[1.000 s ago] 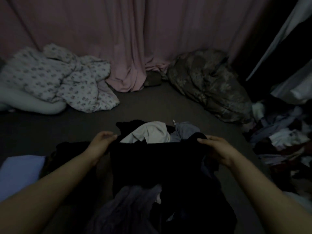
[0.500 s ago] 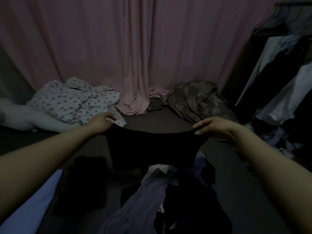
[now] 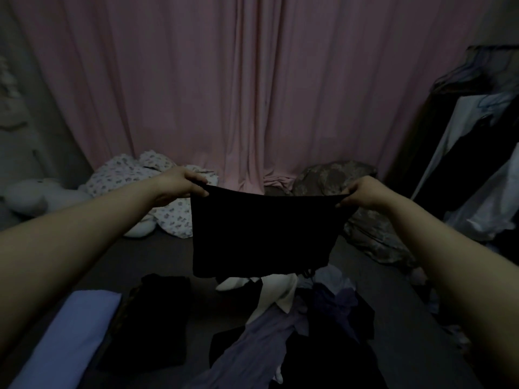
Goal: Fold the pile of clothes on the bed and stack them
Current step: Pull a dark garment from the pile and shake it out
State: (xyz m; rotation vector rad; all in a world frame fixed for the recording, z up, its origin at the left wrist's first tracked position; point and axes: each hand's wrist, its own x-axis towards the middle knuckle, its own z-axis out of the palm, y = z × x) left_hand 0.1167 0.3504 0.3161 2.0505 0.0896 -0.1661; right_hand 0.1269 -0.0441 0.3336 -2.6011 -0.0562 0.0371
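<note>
Left hand [image 3: 179, 182] and right hand [image 3: 365, 192] each pinch a top corner of the black garment [image 3: 261, 234], grip closed on fabric, stretched taut. It's lifted clear of the unfolded pile [image 3: 303, 318] at 6 o'clock since a second ago, now hanging flat, so probably ready for folding. Folded blue piece [image 3: 70, 332] and dark stack [image 3: 157, 313] sit at 7–8 o'clock on the bed [image 3: 157, 256].

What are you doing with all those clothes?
A person is sorting laundry on a bed. The left hand and the right hand each pinch a top corner of a black garment, holding it stretched out in the air. Under it lies the unfolded pile of clothes. To the left lie a folded black piece and a folded light blue piece.
</note>
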